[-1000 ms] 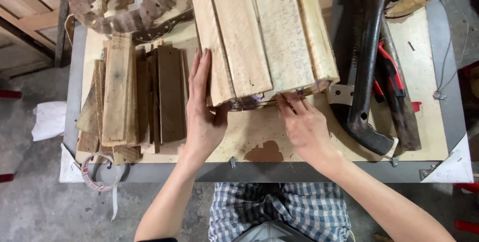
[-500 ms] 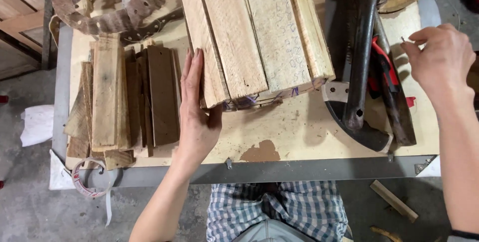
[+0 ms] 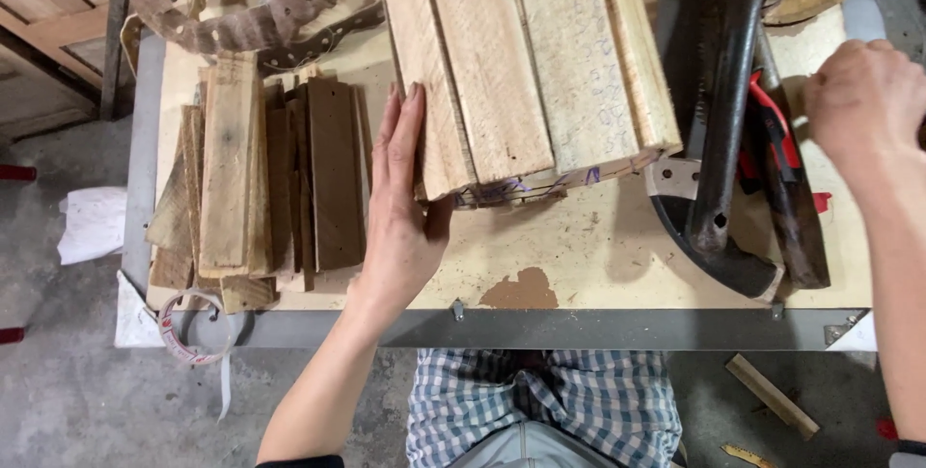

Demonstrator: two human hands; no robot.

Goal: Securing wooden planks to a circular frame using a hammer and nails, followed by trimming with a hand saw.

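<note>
The bundle of pale planks [image 3: 526, 63] lies on the worktop [image 3: 579, 256] with its long axis running from about 6 o'clock to 12 o'clock, tipped slightly toward 11, its near ends facing the person. The left hand [image 3: 400, 207] lies flat along the bundle's left side, fingers [image 3: 405, 125] together and stretched toward 12 o'clock, touching the outermost plank; the thumb tucks under the near corner. So the planks sit at 3 o'clock from those fingers, and this hand is plainly the nearer. The right hand [image 3: 863, 101] is well apart at 3 o'clock of the bundle, beyond the dark saw [image 3: 723, 140], fingers curled; whether they grip anything I cannot tell. A stack of darker slats [image 3: 260, 178] lies at 9 o'clock of the left hand.
</note>
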